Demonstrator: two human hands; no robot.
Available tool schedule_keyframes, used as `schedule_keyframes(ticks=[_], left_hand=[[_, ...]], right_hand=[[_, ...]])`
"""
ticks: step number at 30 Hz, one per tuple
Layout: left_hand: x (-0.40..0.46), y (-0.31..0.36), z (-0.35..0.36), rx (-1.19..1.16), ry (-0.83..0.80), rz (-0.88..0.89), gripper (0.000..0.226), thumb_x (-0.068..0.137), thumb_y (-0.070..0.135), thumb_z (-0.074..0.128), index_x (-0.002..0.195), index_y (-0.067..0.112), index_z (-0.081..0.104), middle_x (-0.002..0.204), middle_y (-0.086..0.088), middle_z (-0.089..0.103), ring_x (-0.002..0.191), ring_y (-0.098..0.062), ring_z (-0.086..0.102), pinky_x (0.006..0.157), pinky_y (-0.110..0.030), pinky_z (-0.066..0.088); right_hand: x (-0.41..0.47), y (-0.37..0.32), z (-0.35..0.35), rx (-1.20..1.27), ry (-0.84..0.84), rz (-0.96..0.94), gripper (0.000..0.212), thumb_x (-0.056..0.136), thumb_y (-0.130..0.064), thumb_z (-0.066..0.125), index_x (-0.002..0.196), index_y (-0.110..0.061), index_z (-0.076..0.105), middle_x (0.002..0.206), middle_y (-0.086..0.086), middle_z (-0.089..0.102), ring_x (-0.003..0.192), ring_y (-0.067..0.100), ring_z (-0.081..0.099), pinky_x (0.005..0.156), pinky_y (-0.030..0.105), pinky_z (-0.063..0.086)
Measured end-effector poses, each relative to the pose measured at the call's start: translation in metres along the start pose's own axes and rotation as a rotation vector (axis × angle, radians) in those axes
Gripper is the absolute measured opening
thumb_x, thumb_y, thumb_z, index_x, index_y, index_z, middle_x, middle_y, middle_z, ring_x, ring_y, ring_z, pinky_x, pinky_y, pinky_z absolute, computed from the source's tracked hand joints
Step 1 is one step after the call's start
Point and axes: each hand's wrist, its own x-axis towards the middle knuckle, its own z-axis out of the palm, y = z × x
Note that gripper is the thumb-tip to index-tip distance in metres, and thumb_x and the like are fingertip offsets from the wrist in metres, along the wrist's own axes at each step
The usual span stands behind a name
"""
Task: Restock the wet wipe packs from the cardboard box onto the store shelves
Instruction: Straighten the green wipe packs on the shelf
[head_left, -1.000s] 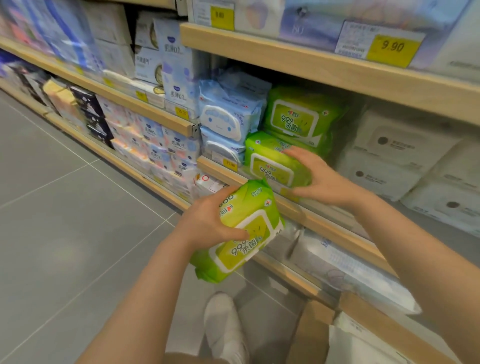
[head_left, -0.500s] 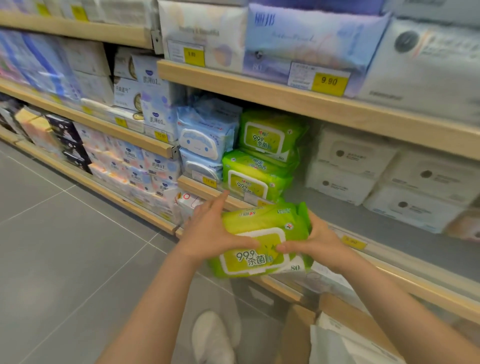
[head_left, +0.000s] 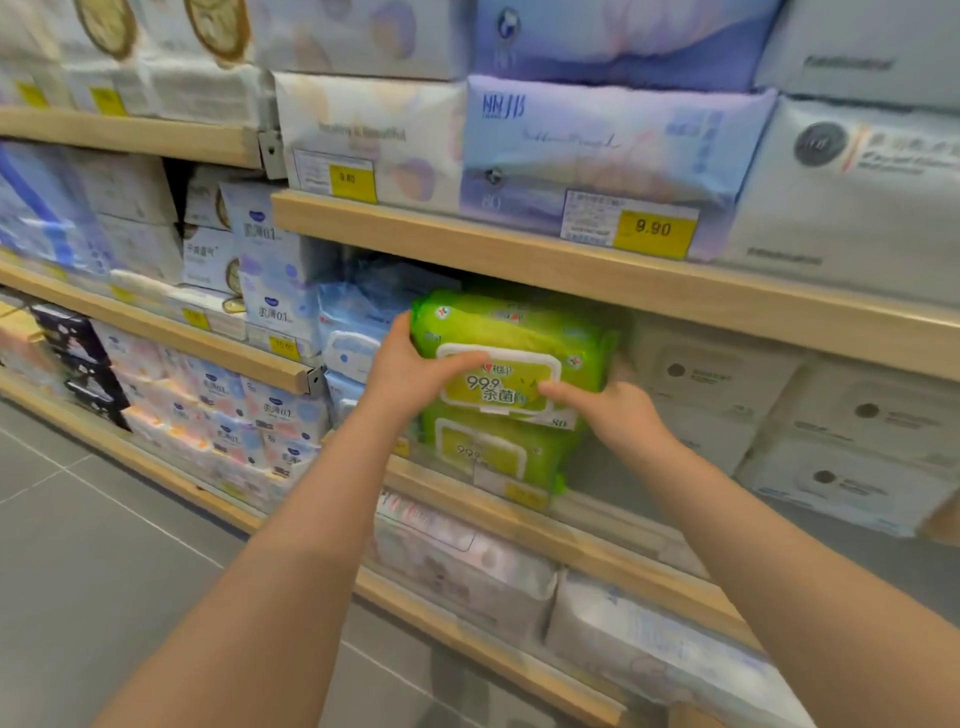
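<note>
You are gripping the top green wipe pack (head_left: 511, 358) from both sides, left hand (head_left: 415, 371) and right hand (head_left: 608, 410) curled around its ends, seating it squarely on the lower green pack (head_left: 493, 454); both are sitting on the middle shelf (head_left: 613, 525)

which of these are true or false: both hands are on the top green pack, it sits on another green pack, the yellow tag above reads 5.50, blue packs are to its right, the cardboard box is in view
1. Both hands hold the top green pack. True: the left hand grips its left end, the right hand its lower right.
2. It sits on another green pack. True: the lower green pack is under it.
3. The yellow price tag reads 5.50. False: the price tag reads 9.90.
4. Blue packs lie to its right. False: the blue packs are to its left.
5. The cardboard box shows. False: none in view.
</note>
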Motion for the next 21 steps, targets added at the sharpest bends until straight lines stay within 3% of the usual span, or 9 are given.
schedule_keyframes(ticks=[3,7,9,13,15,17,18,19,21], left_hand=[[0.013,-0.02,0.011,0.081,0.036,0.017,0.074,0.054,0.042,0.087,0.114,0.021,0.05,0.111,0.001,0.064,0.102,-0.018,0.062,0.093,-0.043,0.05],[0.008,-0.035,0.026,0.143,0.15,0.12,0.075,0.064,0.042,0.083,0.123,0.022,0.041,0.122,0.0,0.053,0.109,-0.014,0.052,0.092,-0.031,0.044],[0.004,-0.034,0.031,0.158,0.203,0.141,0.081,0.067,0.039,0.081,0.13,0.015,0.035,0.129,-0.003,0.043,0.114,-0.014,0.046,0.095,-0.028,0.039],[-0.01,-0.028,0.035,0.219,0.241,0.12,0.088,0.07,0.04,0.079,0.136,0.01,0.03,0.135,-0.009,0.035,0.127,-0.024,0.036,0.107,-0.038,0.034],[-0.022,-0.019,0.03,0.296,0.268,0.12,0.087,0.074,0.041,0.076,0.139,0.01,0.028,0.139,-0.011,0.034,0.13,-0.027,0.032,0.108,-0.037,0.029],[-0.037,-0.006,0.025,0.339,0.312,0.155,0.078,0.079,0.04,0.071,0.138,0.009,0.031,0.136,-0.011,0.038,0.127,-0.027,0.037,0.105,-0.039,0.032],[-0.047,0.001,0.025,0.341,0.311,0.173,0.07,0.081,0.039,0.069,0.135,0.009,0.036,0.132,-0.01,0.043,0.121,-0.026,0.043,0.102,-0.04,0.037],[-0.058,0.008,0.028,0.339,0.281,0.186,0.061,0.082,0.037,0.067,0.13,0.01,0.042,0.125,-0.008,0.049,0.112,-0.023,0.05,0.097,-0.04,0.042],[-0.087,0.02,0.043,0.339,0.148,0.209,0.041,0.084,0.029,0.066,0.118,0.01,0.052,0.107,-0.005,0.059,0.091,-0.018,0.057,0.085,-0.038,0.049]], right_hand=[[0.012,0.017,0.006,-0.06,-0.01,0.08,0.057,0.08,-0.031,0.074,0.129,-0.011,0.051,0.109,0.001,0.054,0.088,0.009,0.045,0.045,-0.005,0.033],[0.013,0.03,0.008,-0.114,0.002,0.1,0.059,0.082,-0.034,0.071,0.131,-0.01,0.048,0.102,-0.003,0.048,0.082,0.006,0.042,0.042,-0.005,0.031],[0.017,0.031,0.008,-0.132,-0.022,0.105,0.06,0.081,-0.034,0.072,0.132,-0.016,0.046,0.105,-0.003,0.052,0.09,0.009,0.049,0.049,0.0,0.035],[0.018,0.022,-0.007,-0.061,-0.082,0.098,0.081,0.072,-0.041,0.078,0.139,-0.024,0.037,0.125,-0.009,0.054,0.115,0.012,0.052,0.087,0.023,0.041],[0.008,0.015,-0.027,-0.094,-0.092,0.106,0.087,0.073,-0.045,0.076,0.144,-0.025,0.031,0.138,-0.009,0.048,0.124,0.014,0.048,0.09,0.022,0.041],[-0.011,0.008,-0.053,-0.224,-0.093,0.098,0.072,0.084,-0.041,0.067,0.144,-0.017,0.035,0.136,-0.001,0.047,0.124,0.016,0.046,0.069,0.002,0.036],[-0.023,0.006,-0.066,-0.296,-0.092,0.077,0.063,0.089,-0.04,0.061,0.142,-0.015,0.038,0.135,0.004,0.048,0.119,0.017,0.048,0.06,0.0,0.035],[-0.034,0.006,-0.08,-0.372,-0.104,0.04,0.058,0.092,-0.04,0.055,0.142,-0.015,0.039,0.134,0.005,0.051,0.115,0.016,0.05,0.064,0.001,0.037],[-0.06,0.005,-0.105,-0.504,-0.171,-0.018,0.051,0.096,-0.039,0.047,0.142,-0.019,0.038,0.135,0.004,0.052,0.118,0.018,0.053,0.083,0.017,0.04]])
